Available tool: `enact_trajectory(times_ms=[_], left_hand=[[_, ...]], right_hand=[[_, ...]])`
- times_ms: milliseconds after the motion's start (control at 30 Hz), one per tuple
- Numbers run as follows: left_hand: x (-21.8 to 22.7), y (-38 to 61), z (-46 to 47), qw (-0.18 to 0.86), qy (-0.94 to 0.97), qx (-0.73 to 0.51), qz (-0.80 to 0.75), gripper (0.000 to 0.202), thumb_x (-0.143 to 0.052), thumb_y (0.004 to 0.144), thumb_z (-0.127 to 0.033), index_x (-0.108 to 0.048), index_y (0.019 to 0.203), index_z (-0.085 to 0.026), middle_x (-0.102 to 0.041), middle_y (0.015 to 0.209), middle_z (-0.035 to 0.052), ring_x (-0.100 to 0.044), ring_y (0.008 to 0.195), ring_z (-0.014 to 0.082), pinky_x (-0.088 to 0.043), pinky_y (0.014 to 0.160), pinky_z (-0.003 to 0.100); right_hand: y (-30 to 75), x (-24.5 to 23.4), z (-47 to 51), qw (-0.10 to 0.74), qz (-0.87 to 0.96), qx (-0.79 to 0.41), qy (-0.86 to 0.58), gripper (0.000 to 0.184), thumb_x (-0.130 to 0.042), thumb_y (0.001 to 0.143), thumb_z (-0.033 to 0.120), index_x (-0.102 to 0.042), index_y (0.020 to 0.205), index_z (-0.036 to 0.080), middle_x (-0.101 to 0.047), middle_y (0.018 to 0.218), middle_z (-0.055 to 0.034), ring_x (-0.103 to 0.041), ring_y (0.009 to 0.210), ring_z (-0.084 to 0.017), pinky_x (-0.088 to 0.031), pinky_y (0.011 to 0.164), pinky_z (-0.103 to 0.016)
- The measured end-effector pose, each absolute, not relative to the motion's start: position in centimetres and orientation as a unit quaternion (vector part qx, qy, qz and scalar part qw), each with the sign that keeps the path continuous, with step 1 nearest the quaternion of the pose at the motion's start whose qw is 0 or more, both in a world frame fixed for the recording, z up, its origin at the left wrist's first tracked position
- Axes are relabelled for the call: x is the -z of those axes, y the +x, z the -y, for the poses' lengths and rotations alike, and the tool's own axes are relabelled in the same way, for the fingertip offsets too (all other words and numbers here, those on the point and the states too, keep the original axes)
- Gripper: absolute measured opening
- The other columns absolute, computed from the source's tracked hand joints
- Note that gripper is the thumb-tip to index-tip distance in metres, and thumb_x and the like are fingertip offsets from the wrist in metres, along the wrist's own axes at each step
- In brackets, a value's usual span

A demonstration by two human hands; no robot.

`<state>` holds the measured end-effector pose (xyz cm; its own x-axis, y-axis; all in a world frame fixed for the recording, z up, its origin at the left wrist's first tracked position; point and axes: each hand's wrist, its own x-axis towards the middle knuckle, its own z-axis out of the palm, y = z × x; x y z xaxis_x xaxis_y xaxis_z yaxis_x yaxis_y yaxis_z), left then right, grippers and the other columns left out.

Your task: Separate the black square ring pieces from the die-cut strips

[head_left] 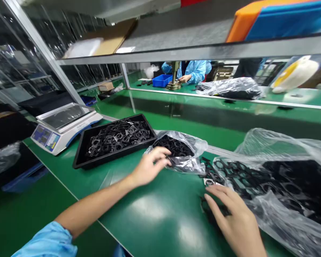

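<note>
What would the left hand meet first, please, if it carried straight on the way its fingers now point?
Most likely the small clear bag of black parts, right by the left hand's fingertips; whether they already touch it is unclear.

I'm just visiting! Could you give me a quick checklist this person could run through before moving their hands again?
1. Tray flat on the table: ok.
2. Left hand at the small bag: ok, fingers by its opening.
3. Right hand firmly holding a part: cannot tell, blurred.
4. All parts contained: not ok, loose parts lie beside the large bag.
5. Scale readable: cannot tell, its display is unclear.
</note>
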<state>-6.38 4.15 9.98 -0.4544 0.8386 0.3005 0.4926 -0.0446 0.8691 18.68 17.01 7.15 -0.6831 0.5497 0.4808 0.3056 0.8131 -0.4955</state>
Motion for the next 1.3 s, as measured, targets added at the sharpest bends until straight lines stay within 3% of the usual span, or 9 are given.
enact_trajectory(times_ms=[33, 167, 300, 433, 633, 800, 933, 1067, 1300], left_hand=[[-10.8, -8.5, -4.0, 0.046, 0.485, -0.479, -0.73, 0.023, -0.052, 0.095, -0.028, -0.063, 0.113, -0.018, -0.078, 0.092, 0.0062, -0.076, 0.088, 0.0195, -0.058, 0.083, 0.03], [-13.9, -17.0, -3.9, -0.086, 0.44, -0.423, -0.788, 0.022, -0.052, 0.089, -0.026, -0.063, 0.105, -0.017, -0.076, 0.096, 0.0113, -0.07, 0.097, 0.0278, -0.052, 0.095, 0.044], [-15.5, -22.0, -4.1, -0.125, 0.449, -0.328, -0.821, 0.015, -0.056, 0.081, -0.02, -0.067, 0.091, -0.02, -0.074, 0.087, 0.0105, -0.064, 0.099, 0.0337, -0.047, 0.098, 0.052], [-15.4, -21.5, -4.4, -0.16, 0.488, -0.246, -0.822, 0.022, -0.051, 0.086, -0.02, -0.069, 0.1, -0.017, -0.07, 0.109, 0.0172, -0.059, 0.111, 0.0375, -0.044, 0.101, 0.055], [-13.3, -14.0, -6.5, -0.105, 0.644, -0.104, -0.751, 0.022, -0.053, 0.098, -0.034, -0.07, 0.107, -0.023, -0.073, 0.109, 0.0084, -0.067, 0.104, 0.0256, -0.052, 0.094, 0.036], [-11.1, -9.5, -8.7, -0.102, 0.682, -0.04, -0.723, 0.039, -0.061, 0.093, -0.032, -0.062, 0.127, -0.014, -0.07, 0.116, 0.0196, -0.071, 0.101, 0.0355, -0.058, 0.08, 0.041], [-9.7, -9.3, -9.9, -0.1, 0.664, 0.088, -0.736, 0.048, -0.048, 0.097, -0.027, -0.051, 0.141, -0.009, -0.066, 0.123, 0.0247, -0.076, 0.087, 0.0369, -0.058, 0.064, 0.04], [-9.2, -10.0, -10.4, -0.104, 0.688, 0.081, -0.713, 0.042, -0.04, 0.095, -0.015, -0.056, 0.133, -0.006, -0.068, 0.113, 0.0247, -0.075, 0.079, 0.0365, -0.054, 0.059, 0.04], [-10.2, -11.0, -9.9, -0.219, 0.751, 0.044, -0.621, 0.036, -0.03, 0.096, -0.003, -0.064, 0.101, -0.015, -0.067, 0.077, 0.0075, -0.066, 0.071, 0.0276, -0.039, 0.065, 0.035]], right_hand=[[18.9, -6.9, -17.6, 0.312, 0.908, -0.122, -0.25, 0.029, -0.053, 0.098, 0.04, -0.076, 0.097, 0.022, -0.074, 0.103, -0.0134, -0.071, 0.092, -0.032, -0.06, 0.079, -0.044], [19.3, -6.1, -18.4, 0.241, 0.936, -0.007, -0.256, 0.028, -0.05, 0.097, 0.03, -0.075, 0.092, 0.018, -0.069, 0.107, -0.0172, -0.066, 0.093, -0.032, -0.058, 0.08, -0.045], [19.5, -6.1, -17.7, 0.217, 0.942, -0.019, -0.255, 0.023, -0.051, 0.096, 0.02, -0.072, 0.09, 0.017, -0.066, 0.103, -0.0151, -0.065, 0.089, -0.029, -0.057, 0.078, -0.041], [19.7, -6.3, -17.1, 0.197, 0.943, 0.0, -0.266, 0.018, -0.056, 0.094, 0.021, -0.072, 0.1, 0.016, -0.064, 0.101, -0.0147, -0.064, 0.086, -0.029, -0.056, 0.076, -0.04], [19.5, -7.3, -16.1, 0.135, 0.946, 0.004, -0.294, 0.016, -0.068, 0.092, 0.028, -0.072, 0.099, 0.014, -0.064, 0.094, -0.0135, -0.062, 0.086, -0.031, -0.053, 0.074, -0.042], [20.0, -8.0, -14.4, 0.114, 0.94, -0.053, -0.316, 0.027, -0.084, 0.081, 0.031, -0.071, 0.097, 0.014, -0.065, 0.095, -0.0129, -0.061, 0.092, -0.032, -0.05, 0.077, -0.042], [20.3, -7.6, -13.8, 0.099, 0.942, -0.05, -0.316, 0.017, -0.081, 0.085, 0.03, -0.069, 0.091, 0.02, -0.068, 0.096, -0.0062, -0.06, 0.093, -0.025, -0.049, 0.077, -0.035], [20.4, -7.1, -13.5, 0.102, 0.944, -0.056, -0.308, 0.009, -0.076, 0.089, 0.021, -0.067, 0.088, 0.018, -0.067, 0.095, -0.0066, -0.059, 0.091, -0.024, -0.048, 0.076, -0.035], [20.5, -6.9, -13.3, 0.134, 0.945, -0.082, -0.289, 0.008, -0.07, 0.091, 0.014, -0.065, 0.097, 0.016, -0.063, 0.12, -0.0141, -0.058, 0.107, -0.027, -0.049, 0.085, -0.037]])
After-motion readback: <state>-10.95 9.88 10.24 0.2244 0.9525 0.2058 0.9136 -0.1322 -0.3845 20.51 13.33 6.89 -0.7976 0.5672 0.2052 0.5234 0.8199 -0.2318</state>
